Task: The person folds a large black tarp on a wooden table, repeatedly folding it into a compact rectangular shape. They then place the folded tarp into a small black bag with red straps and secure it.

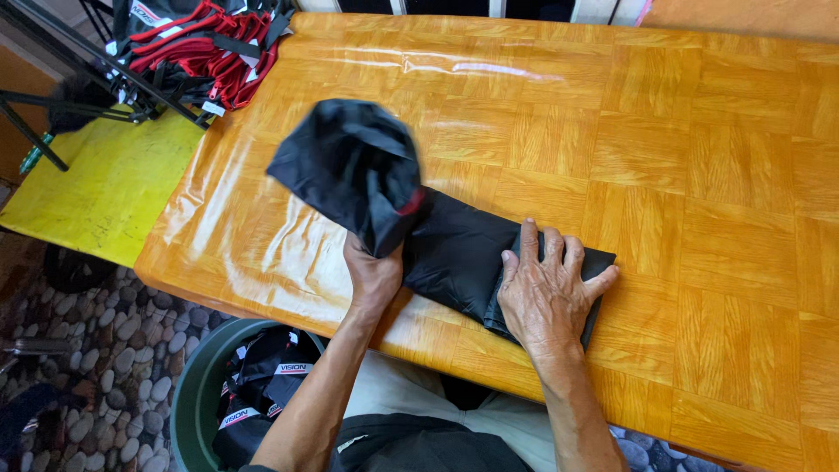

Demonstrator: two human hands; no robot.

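In the head view, we saw the black cloth [454, 249] lying across the middle of the frame on the glossy wooden table [699, 157], folded into a long flat strip. The right hand [546, 293] lay open on its lower-right end, palm down with the fingers spread, holding nothing but pressing the fold flat, which we judged kept the strip from sliding. The left hand [374, 275] was closed around the other end, gripping it from below and lifting a loose, bunched mass of fabric up toward the centre left; a small red trim showed at the bunch's edge. Holding it raised seemed to keep the slack off the table.

At the upper left, red and black straps [210, 48] hung in a heap over a dark metal frame, above a yellow surface [105, 183]. At the lower left, a green bin [197, 402] held more black fabric, partly hidden by the left forearm. We could not tell what kind of article the cloth was, and the left fingers were mostly buried in it. The table ran out of frame at the right.
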